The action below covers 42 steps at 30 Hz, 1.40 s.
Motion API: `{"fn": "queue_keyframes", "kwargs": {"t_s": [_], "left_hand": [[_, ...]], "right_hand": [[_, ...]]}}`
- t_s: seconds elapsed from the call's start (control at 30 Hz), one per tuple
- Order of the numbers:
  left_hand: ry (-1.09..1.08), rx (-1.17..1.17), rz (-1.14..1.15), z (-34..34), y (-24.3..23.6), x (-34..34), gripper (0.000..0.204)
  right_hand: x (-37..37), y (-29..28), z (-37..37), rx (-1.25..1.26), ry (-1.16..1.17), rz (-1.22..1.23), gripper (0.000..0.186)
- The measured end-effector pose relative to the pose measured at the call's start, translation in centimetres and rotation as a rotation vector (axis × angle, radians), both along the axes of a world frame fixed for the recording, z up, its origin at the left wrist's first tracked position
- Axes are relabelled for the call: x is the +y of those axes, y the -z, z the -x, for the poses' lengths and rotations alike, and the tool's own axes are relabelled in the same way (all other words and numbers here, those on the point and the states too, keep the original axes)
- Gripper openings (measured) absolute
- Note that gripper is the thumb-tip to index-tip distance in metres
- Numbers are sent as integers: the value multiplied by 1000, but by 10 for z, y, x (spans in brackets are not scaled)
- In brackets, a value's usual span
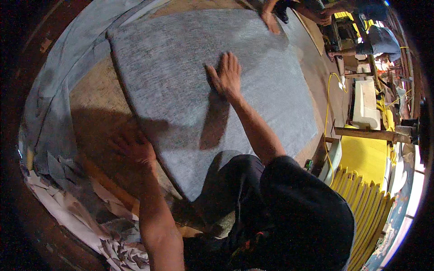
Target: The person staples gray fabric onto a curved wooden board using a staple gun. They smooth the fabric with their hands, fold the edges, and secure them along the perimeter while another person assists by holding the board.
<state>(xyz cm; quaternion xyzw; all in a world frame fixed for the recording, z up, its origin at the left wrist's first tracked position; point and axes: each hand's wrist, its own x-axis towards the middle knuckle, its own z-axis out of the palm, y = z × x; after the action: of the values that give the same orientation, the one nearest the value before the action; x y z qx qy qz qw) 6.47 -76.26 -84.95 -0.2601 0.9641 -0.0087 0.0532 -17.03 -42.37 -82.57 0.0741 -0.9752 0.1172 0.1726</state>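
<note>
A large sheet of grey, textured fabric (271, 108) lies over a brown board, its dark left edge running from the far left down toward my knee. My right hand (228, 77) is stretched over the middle of the fabric with its fingers extended, nothing in them; a shadow falls below it. In shadow at the left, my left hand (135, 149) is spread beside the fabric's left edge, above the bare brown board (92, 92). Whether it touches the board I cannot tell. At the far edge, another person's hand (271, 22) rests on the fabric.
Bunched grey-blue cloth (54, 104) lies along the left, with crumpled pale scraps (120, 255) at the lower left. At the right are a yellow cord (328, 104), stacked yellow slabs (361, 198) and a white foam piece (364, 104). Another person (382, 43) is farther off at the upper right.
</note>
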Motion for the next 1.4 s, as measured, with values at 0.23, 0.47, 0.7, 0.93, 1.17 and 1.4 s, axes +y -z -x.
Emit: {"fn": "queue_keyframes", "kwargs": {"t_s": [0.23,0.47,0.7,0.93,1.17,1.4], "left_hand": [[28,-34,195,8,-21,21,70],[51,-94,193,9,-27,21,70],[-69,48,151,3,9,25,70],[-42,-68,182,2,13,11,68],[-77,126,163,9,3,12,68],[-131,138,83,8,-5,24,69]], "right_hand": [[33,-8,-108,-294,367,-8,112],[-58,-12,15,-128,337,108,127],[-115,-1,128,-27,296,94,135],[-15,-2,78,48,-268,-62,102],[130,-8,-147,-281,367,14,105],[147,-7,-206,-362,674,62,109]]}}
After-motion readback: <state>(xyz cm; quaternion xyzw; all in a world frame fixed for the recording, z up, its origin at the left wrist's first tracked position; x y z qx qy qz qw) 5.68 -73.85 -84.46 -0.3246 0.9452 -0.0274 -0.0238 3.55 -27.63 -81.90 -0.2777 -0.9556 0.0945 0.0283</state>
